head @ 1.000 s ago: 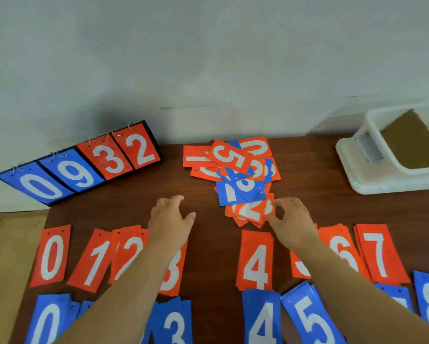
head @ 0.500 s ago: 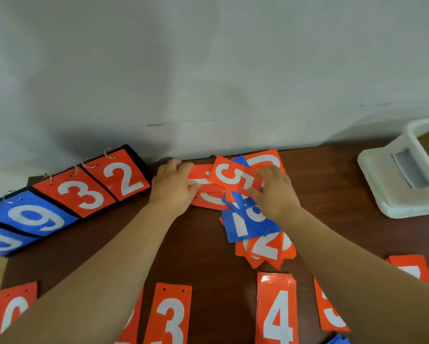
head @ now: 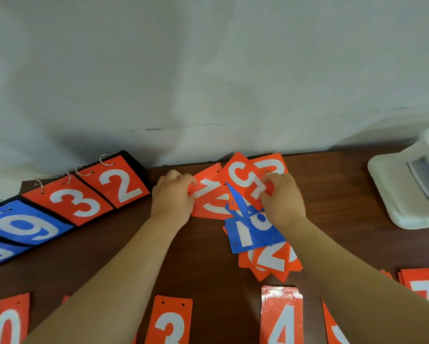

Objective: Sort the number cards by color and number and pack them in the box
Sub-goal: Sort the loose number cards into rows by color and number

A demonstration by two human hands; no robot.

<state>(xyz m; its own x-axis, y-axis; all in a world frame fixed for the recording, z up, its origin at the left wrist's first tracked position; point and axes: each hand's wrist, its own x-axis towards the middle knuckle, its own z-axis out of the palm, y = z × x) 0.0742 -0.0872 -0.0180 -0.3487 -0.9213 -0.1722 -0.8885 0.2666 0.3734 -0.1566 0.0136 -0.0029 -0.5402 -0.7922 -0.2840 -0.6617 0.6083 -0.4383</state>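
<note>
A loose heap of red and blue number cards [head: 252,234] lies at the back middle of the brown table. My left hand [head: 175,194] pinches the left edge of a red 1 card [head: 208,187] on the heap. My right hand [head: 281,197] grips a red 5 card [head: 243,175], tilted up off the pile. Blue cards [head: 248,237] and a red 2 card [head: 274,259] lie below my right hand. Sorted red cards sit in a near row: 0 [head: 7,321], 3 [head: 170,321], 4 [head: 281,316], 7 [head: 423,284].
A flip scoreboard [head: 67,202] showing 9, 3, 2 leans at the back left against the white wall. A white plastic box [head: 407,192] stands at the back right. Bare brown tabletop [head: 345,219] lies between heap and box.
My left hand has closed on the red 1 card's edge. My right hand has lifted and turned the red 5 card up off the heap. The view has tipped slightly forward.
</note>
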